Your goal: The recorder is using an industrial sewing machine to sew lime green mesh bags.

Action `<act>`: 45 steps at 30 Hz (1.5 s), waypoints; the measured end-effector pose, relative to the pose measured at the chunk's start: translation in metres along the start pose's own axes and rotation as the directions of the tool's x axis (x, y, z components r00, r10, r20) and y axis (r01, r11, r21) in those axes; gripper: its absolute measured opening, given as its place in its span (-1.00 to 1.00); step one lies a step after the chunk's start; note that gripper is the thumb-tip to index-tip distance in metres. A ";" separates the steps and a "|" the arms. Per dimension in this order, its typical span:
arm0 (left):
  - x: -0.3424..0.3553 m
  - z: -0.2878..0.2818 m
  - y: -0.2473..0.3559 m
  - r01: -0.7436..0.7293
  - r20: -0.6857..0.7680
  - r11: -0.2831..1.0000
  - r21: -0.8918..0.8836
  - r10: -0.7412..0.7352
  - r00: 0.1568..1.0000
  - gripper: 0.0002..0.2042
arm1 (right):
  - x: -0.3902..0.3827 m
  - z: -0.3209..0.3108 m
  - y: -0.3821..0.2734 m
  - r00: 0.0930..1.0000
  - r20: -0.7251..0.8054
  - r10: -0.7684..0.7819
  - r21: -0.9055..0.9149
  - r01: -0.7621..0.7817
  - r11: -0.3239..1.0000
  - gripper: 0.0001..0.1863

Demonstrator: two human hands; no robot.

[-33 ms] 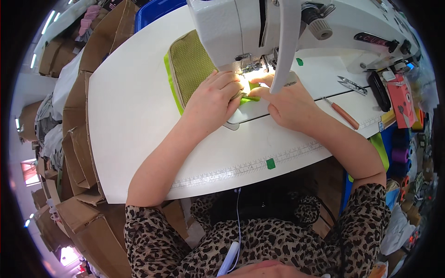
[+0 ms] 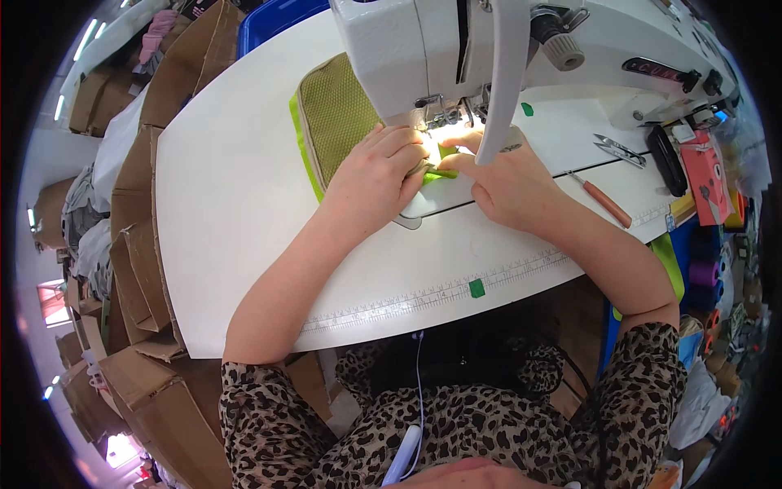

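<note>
A white sewing machine [image 2: 383, 57], its lamp lit, stands over an olive mesh fabric piece [image 2: 330, 118] with tan piping and bright green edging [image 2: 303, 138]. My left hand [image 2: 371, 175] lies on this piece left of the presser foot [image 2: 440, 114], fingers curled together on the fabric. Just right of the foot, my right hand [image 2: 509, 183] has its index finger and another bent finger on the narrow green end [image 2: 444, 172], gripping it close to the left hand's fingertips. The needle point is lost in glare, and part of the right hand is behind the machine's white lever.
On the white tabletop [image 2: 220, 204] at right lie thread snips [image 2: 619, 151], a wooden-handled tool [image 2: 607, 204], a black case [image 2: 664, 163] and a pink pack [image 2: 705, 175]. A printed ruler runs along the front edge. Cardboard boxes [image 2: 163, 391] and a blue bin [image 2: 269, 20] border the table.
</note>
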State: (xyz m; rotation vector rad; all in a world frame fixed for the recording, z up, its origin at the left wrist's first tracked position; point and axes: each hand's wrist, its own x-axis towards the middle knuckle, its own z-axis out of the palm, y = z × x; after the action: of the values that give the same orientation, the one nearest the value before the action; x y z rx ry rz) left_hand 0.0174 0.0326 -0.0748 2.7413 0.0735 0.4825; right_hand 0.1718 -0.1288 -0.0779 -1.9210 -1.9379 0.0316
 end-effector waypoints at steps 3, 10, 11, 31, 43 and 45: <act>0.000 0.002 -0.001 0.007 -0.005 1.000 0.017 -0.007 1.000 -0.84 | -0.002 0.002 0.002 1.000 0.014 0.006 0.008 -0.006 1.000 -0.64; 0.002 0.005 -0.004 -0.010 -0.043 1.000 -0.027 0.009 0.999 -0.83 | -0.001 -0.002 0.001 0.999 0.031 0.021 -0.017 -0.021 1.000 -0.62; 0.002 0.004 -0.004 -0.002 -0.032 0.999 -0.040 0.000 0.999 -0.81 | 0.000 -0.001 0.001 1.000 0.017 0.006 -0.012 -0.005 1.000 -0.62; 0.000 0.004 -0.007 0.006 -0.065 1.000 -0.011 -0.007 0.998 -0.84 | 0.003 0.004 0.003 0.998 0.034 0.046 -0.031 -0.045 0.999 -0.56; -0.006 -0.001 -0.012 0.019 -0.069 0.998 -0.052 -0.022 0.997 -0.86 | 0.005 0.000 -0.005 0.994 0.095 0.050 -0.008 -0.050 0.999 -0.55; -0.007 -0.003 -0.014 0.039 -0.048 0.998 -0.053 -0.042 0.998 -0.86 | 0.007 0.002 -0.007 0.998 0.061 0.007 -0.014 -0.006 1.000 -0.56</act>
State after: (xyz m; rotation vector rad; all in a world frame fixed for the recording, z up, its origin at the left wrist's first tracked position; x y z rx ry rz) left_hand 0.0094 0.0464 -0.0794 2.6719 0.1266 0.5327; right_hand 0.1650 -0.1221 -0.0757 -1.9565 -1.9765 0.0804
